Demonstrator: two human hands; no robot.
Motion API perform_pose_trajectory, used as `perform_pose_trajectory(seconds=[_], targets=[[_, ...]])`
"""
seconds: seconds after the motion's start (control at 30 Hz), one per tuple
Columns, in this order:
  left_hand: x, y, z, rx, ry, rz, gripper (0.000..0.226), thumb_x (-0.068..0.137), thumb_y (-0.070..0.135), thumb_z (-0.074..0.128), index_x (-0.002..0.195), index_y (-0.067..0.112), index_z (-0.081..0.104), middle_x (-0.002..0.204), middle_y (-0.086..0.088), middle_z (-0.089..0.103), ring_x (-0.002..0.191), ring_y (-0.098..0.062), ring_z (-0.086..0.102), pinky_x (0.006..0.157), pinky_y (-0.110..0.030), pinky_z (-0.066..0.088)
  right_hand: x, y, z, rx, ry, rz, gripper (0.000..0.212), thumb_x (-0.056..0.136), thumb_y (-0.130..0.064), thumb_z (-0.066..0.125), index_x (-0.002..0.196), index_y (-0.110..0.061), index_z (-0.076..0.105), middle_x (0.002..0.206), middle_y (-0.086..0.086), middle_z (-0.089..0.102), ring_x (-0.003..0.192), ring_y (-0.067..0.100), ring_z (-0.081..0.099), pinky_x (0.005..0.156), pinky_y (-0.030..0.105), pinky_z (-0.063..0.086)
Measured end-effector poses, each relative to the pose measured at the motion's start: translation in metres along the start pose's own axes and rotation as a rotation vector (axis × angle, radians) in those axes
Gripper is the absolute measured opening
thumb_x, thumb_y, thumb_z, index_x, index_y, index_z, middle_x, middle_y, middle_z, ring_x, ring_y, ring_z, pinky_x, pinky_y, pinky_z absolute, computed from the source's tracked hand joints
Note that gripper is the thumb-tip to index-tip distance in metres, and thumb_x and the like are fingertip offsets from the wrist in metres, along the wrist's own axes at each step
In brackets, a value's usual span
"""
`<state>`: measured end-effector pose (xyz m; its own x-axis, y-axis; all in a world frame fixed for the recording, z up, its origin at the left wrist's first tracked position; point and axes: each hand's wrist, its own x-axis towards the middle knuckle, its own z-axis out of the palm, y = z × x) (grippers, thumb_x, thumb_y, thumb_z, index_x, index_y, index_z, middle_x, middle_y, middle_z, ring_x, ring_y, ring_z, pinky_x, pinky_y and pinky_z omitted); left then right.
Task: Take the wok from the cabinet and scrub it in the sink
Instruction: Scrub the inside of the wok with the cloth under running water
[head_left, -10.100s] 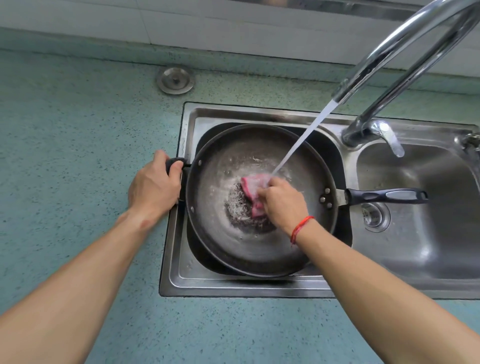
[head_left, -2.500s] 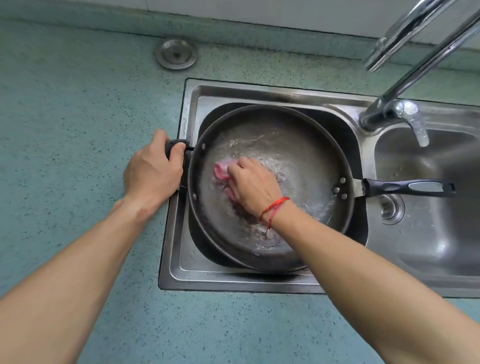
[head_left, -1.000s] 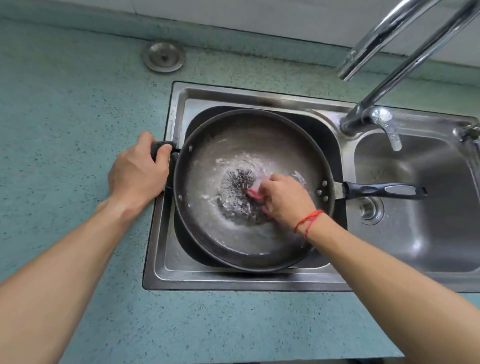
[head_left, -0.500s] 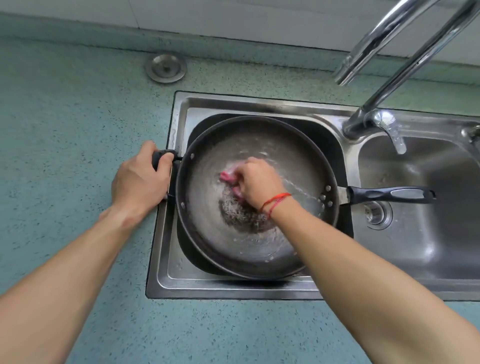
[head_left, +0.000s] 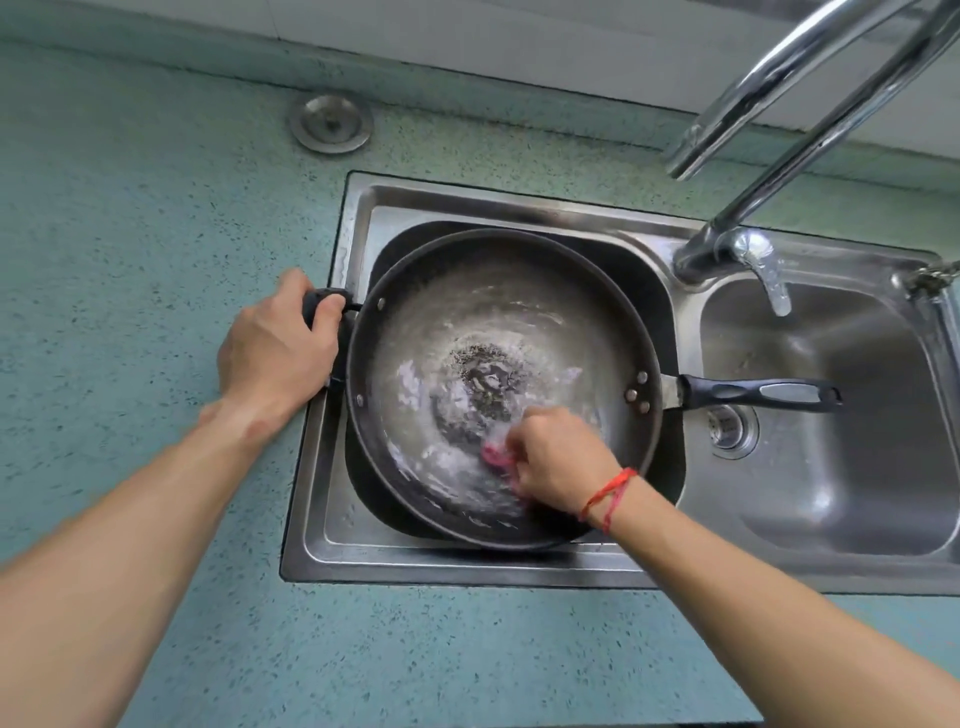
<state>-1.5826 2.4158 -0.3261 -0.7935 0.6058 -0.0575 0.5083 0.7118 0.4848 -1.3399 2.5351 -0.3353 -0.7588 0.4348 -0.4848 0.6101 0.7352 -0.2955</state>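
Centre frame, the wok (head_left: 467, 312) sits in the sink (head_left: 467, 567). The left hand (head_left: 278, 358) clenches its side handle (head_left: 318, 302) as the right hand (head_left: 563, 460), clutching a pink cloth (head_left: 494, 456), has swept to the wok's lower-right wall. Scrubbing looks unfinished.

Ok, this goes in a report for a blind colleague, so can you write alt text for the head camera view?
A person's right hand scrubs the inside of a dark wok with a pink cloth, while the left hand grips its short side handle. The wok sits in the left basin of a steel double sink.
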Motion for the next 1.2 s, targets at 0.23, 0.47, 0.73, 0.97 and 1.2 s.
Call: perform_pose_trajectory(seconds=[0.23,0.47,0.73,0.97,1.2], targets=[[0.000,0.000,0.000,-0.001,0.001,-0.002,0.030,0.101,0.043,0.044,0.092,0.014,0.045,0.064,0.000,0.049,0.065,-0.031,0.050,0.057,-0.035,0.033,0.033,-0.057,0.012,0.173,0.117,-0.235,0.006,0.080,-0.017,0.065,0.080,-0.014,0.070,0.081,0.005,0.062,0.077,0.029,0.062,0.068,0.036,0.053],[0.000,-0.001,0.000,-0.007,-0.005,0.009,0.029,0.100,0.042,0.044,0.090,0.015,0.044,0.067,-0.005,0.054,0.068,-0.034,0.052,0.058,-0.036,0.037,0.103,-0.049,-0.007,0.090,0.327,-0.236,0.026,0.071,-0.020,0.081,0.094,-0.014,0.070,0.093,0.010,0.064,0.087,0.031,0.061,0.068,0.038,0.054],[0.000,0.000,-0.001,-0.016,-0.015,-0.001,0.030,0.100,0.043,0.044,0.094,0.014,0.047,0.073,-0.007,0.057,0.073,-0.034,0.053,0.063,-0.039,0.041,0.089,0.023,-0.045,-0.246,0.315,0.114,0.019,0.093,-0.024,0.058,0.108,-0.016,0.065,0.113,0.007,0.059,0.115,0.028,0.051,0.078,0.041,0.049],[-0.001,0.001,-0.001,-0.021,-0.012,-0.006,0.031,0.100,0.046,0.043,0.096,0.015,0.047,0.075,-0.009,0.059,0.072,-0.035,0.054,0.062,-0.040,0.044,0.026,0.045,-0.027,-0.426,0.150,0.099,0.025,0.098,-0.028,0.047,0.104,-0.016,0.068,0.109,0.007,0.063,0.109,0.029,0.055,0.079,0.036,0.048],[-0.001,0.000,-0.001,-0.011,-0.006,-0.008,0.032,0.100,0.046,0.043,0.097,0.014,0.047,0.074,-0.009,0.059,0.071,-0.034,0.055,0.060,-0.040,0.046,-0.006,0.022,-0.036,-0.252,-0.358,0.020,0.030,0.081,-0.033,0.064,0.106,-0.017,0.069,0.104,0.009,0.066,0.100,0.027,0.060,0.080,0.027,0.047]])
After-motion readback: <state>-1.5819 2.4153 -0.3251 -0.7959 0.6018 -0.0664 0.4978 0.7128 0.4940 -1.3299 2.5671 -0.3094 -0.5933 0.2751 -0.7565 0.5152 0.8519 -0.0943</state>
